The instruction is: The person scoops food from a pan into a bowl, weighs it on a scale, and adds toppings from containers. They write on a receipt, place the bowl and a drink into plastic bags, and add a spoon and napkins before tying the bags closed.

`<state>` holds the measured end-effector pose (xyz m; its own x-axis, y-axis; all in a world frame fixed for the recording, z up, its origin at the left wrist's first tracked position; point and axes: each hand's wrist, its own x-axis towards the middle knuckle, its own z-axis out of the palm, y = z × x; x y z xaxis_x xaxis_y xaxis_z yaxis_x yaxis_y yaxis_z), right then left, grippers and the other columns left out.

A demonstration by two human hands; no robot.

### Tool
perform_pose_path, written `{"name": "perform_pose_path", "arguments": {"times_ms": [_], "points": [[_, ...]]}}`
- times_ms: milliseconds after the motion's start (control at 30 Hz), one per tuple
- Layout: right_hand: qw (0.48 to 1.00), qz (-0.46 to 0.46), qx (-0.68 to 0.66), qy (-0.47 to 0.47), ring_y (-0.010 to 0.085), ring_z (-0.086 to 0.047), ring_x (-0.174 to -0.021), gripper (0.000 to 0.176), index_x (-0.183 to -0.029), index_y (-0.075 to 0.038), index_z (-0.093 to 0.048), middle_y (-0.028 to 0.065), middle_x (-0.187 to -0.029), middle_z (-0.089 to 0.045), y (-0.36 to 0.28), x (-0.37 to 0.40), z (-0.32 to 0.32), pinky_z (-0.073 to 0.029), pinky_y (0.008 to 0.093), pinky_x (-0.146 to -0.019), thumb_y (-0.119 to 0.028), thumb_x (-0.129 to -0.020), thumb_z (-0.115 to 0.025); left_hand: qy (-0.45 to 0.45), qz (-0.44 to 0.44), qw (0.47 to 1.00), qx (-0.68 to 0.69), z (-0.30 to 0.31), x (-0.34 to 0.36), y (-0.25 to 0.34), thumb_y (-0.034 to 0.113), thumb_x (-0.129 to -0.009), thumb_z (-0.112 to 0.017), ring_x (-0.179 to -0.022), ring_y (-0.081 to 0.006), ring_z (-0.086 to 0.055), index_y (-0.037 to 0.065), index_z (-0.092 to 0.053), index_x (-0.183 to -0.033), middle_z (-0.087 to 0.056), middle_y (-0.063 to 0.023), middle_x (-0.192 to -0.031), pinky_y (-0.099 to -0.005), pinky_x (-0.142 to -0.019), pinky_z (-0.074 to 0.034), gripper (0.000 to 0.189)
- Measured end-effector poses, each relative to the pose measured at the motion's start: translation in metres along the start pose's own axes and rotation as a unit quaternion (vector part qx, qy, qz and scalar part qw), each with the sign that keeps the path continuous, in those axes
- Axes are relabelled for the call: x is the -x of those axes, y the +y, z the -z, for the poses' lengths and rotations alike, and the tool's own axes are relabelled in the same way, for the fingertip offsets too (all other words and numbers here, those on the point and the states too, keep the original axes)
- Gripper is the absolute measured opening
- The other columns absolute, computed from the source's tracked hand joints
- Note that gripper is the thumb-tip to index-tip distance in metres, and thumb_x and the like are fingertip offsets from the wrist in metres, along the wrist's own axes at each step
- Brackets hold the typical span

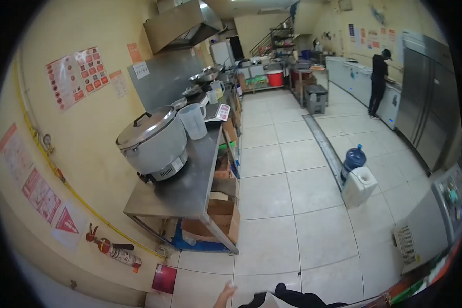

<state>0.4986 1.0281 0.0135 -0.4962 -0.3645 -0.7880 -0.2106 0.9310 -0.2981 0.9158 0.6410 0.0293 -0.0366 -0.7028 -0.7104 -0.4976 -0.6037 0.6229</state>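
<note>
While the left hand [226, 293] shows low in the view, just left of the wearer's dark-clothed legs, its fingers are loosely parted above the pale tiled floor [264, 190]; the right hand is out of view, so whether it is wide, narrow or holding something cannot be told. Ahead and to the left of the visible hand, apart from it, stands a steel table [192, 187]. On its near part sits a large grey rice cooker [154, 146], its metal lid [148, 123] on top, with a translucent pitcher [193, 122] just beside it and a scale [219, 113] a little farther back. An open cardboard box [223, 220] rests on the blue lower shelf. Near the foot of the wall, left of the table, are a fire extinguisher [119, 251] and a red panel [164, 278], with a yellow pipe [90, 205] running down behind. Across the floor, a blue water bottle [354, 158] stands behind a white jerrycan [359, 187], both beside a narrow drain channel [323, 143]. Farther off, a person [379, 79] in dark clothes stands at white chest freezers [392, 105], next to a tall steel refrigerator [431, 92].
</note>
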Motion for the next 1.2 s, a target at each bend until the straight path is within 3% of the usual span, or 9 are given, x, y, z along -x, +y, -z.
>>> {"name": "perform_pose_path", "arguments": {"times_ms": [300,400,600,700,800,833,900,1033,1200], "points": [[0.882,0.423,-0.014,0.209,0.0237,-0.061,-0.063,0.038,-0.114,-0.012,-0.058,0.0136,-0.079,-0.064,-0.568,-0.336,0.27,-0.05,0.033,-0.064,-0.021,-0.077,-0.059,-0.078,0.142,0.986,0.031,-0.065,-0.212,0.278,0.034,-0.081,-0.062,-0.091,-0.0185,-0.058,0.016,-0.042,-0.126,-0.058,-0.0036,-0.104,-0.0368,-0.07,-0.049,0.052],[0.903,0.354,-0.183,0.16,0.0228,-0.061,-0.069,0.038,-0.114,-0.011,-0.058,0.0136,-0.081,-0.064,-0.698,-0.372,0.324,-0.049,0.0348,-0.066,-0.024,-0.078,-0.06,-0.11,0.164,0.98,0.029,-0.077,-0.299,0.381,0.036,-0.082,-0.061,-0.093,-0.0187,-0.058,0.016,-0.043,-0.125,-0.057,-0.003,-0.104,-0.0373,-0.071,-0.049,0.051],[0.958,0.252,-0.017,-0.137,0.0282,-0.055,-0.107,0.061,-0.125,-0.01,-0.052,0.0201,-0.115,-0.058,-0.762,-0.482,0.335,-0.043,0.0365,-0.089,-0.049,-0.08,-0.061,-0.364,0.387,0.846,0.045,-0.07,-0.48,0.553,0.041,-0.083,-0.059,-0.096,-0.0192,-0.058,0.018,-0.044,-0.123,-0.056,-0.0019,-0.106,-0.0384,-0.073,-0.049,0.049],[0.937,0.201,-0.242,-0.151,0.0225,-0.056,-0.105,0.05,-0.131,-0.007,-0.045,0.0143,-0.112,-0.06,-0.811,-0.569,0.371,-0.045,0.0321,-0.086,-0.034,-0.089,-0.053,-0.144,0.171,0.973,0.063,-0.076,-0.551,0.752,0.033,-0.09,-0.051,-0.099,-0.0198,-0.058,0.018,-0.044,-0.128,-0.058,-0.006,-0.111,-0.0343,-0.08,-0.044,0.042],[0.976,0.21,-0.033,-0.055,0.0215,-0.065,-0.085,0.035,-0.117,-0.01,-0.055,0.0159,-0.088,-0.067,-0.763,-0.829,0.349,-0.052,0.0357,-0.07,-0.025,-0.086,-0.055,-0.017,-0.032,0.999,0.024,-0.108,-0.685,0.854,0.028,-0.084,-0.061,-0.084,-0.0145,-0.06,0.016,-0.049,-0.122,-0.062,-0.005,-0.099,-0.0285,-0.073,-0.048,0.042],[0.991,0.046,0.072,-0.104,0.0225,-0.064,-0.091,0.035,-0.112,-0.014,-0.058,0.0152,-0.096,-0.066,-0.836,-0.825,0.407,-0.052,0.0379,-0.073,-0.029,-0.081,-0.06,-0.001,-0.133,0.991,0.019,-0.119,-0.736,0.861,0.026,-0.084,-0.061,-0.085,-0.016,-0.06,0.013,-0.048,-0.123,-0.062,-0.0068,-0.1,-0.0269,-0.072,-0.048,0.042],[0.945,0.131,0.299,-0.02,0.0271,-0.06,-0.101,0.046,-0.114,-0.017,-0.058,0.0101,-0.108,-0.063,-1.013,-0.768,0.531,-0.049,0.0412,-0.084,-0.036,-0.073,-0.065,0.007,-0.139,0.989,-0.041,-0.138,-0.758,0.948,0.027,-0.083,-0.062,-0.092,-0.0201,-0.06,0.011,-0.047,-0.124,-0.061,-0.0123,-0.103,-0.0316,-0.079,-0.048,0.047],[0.932,0.315,0.177,0.015,0.0311,-0.06,-0.092,0.037,-0.11,-0.015,-0.06,0.017,-0.098,-0.063,-1.28,-0.82,0.654,-0.049,0.0392,-0.079,-0.025,-0.074,-0.06,-0.132,-0.123,0.984,0.013,-0.167,-0.815,1.123,0.035,-0.082,-0.064,-0.107,-0.0288,-0.054,0.008,-0.038,-0.132,-0.052,-0.0207,-0.118,-0.0374,-0.089,-0.044,0.062],[0.89,0.431,0.136,0.067,0.0209,-0.059,-0.066,0.041,-0.116,-0.012,-0.057,0.012,-0.085,-0.061,-1.551,-0.913,0.71,-0.048,0.0322,-0.064,-0.004,-0.076,-0.052,0.041,-0.273,0.954,-0.113,-0.205,-1.048,1.24,0.034,-0.081,-0.062,-0.121,-0.0398,-0.039,0.005,-0.034,-0.134,-0.043,-0.0261,-0.125,-0.0452,-0.099,-0.034,0.066]]}}
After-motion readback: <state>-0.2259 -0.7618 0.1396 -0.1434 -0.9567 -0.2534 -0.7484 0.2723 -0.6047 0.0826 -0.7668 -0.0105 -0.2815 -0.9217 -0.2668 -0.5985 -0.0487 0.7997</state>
